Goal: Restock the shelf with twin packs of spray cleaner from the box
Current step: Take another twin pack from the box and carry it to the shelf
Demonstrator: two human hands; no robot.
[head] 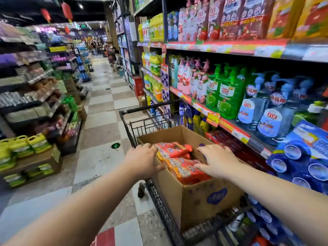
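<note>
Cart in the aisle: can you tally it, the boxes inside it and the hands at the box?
Cart: 1
Cardboard box: 1
Hands: 2, left hand and right hand
Total: 4

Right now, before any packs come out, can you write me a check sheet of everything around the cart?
Surface: tile floor; a wire cart stands on it.
Job's things: open cardboard box in the cart, holding red-orange twin packs; shelf on the right, full of bottles.
Clutter: blue multipacks low on the right.
Hands: left hand grips the box's left rim; right hand is spread open over the packs.
Cables: nothing seen.
Surroundings: store aisle; stocked racks on the left.
</note>
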